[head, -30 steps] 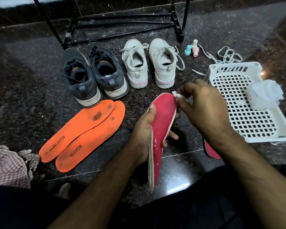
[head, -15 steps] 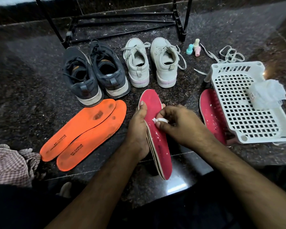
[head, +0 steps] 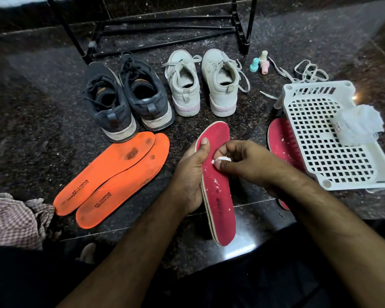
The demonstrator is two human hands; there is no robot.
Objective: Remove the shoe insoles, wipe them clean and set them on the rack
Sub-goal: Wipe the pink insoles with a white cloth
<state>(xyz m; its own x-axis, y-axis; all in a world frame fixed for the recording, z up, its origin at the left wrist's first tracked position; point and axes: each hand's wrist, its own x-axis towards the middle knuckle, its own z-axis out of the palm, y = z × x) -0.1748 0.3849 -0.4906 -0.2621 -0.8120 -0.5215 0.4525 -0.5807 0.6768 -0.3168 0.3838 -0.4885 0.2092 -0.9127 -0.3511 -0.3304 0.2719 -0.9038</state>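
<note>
**Wiping the pink insole, mid-stroke**

At the near left I see a checked cloth [head: 13, 216] bunched on the floor [head: 31, 107], I judge kept in reach for wiping. Next to it lie two orange insoles [head: 111, 178], overlapping, face up with dark stains showing; they look parked until their turn. Beyond them stand the dark shoes [head: 127, 101] and the white shoes [head: 205, 83], heels toward me, which leaves their openings easy to reach. Behind those is the black rack [head: 165, 30], nothing on its bars that I can see.

My left hand [head: 191, 174] grips the pink insole [head: 218, 196] along its left edge, thumb laid over the top face, holding it tilted up off the floor so the face meets the wipe. The wrist is bent inward, forearm coming from the near left.

My right hand [head: 247, 163] comes across from the right, fingers curled, pinching a small white wad [head: 222, 160] against the upper part of the insole. White flecks dot the surface below it.

Further right a second pink insole [head: 280, 138] lies partly under a white basket [head: 320, 138] holding a crumpled plastic packet [head: 358, 125]. Loose laces [head: 305, 72] and small bottles [head: 261, 63] sit far right.
</note>
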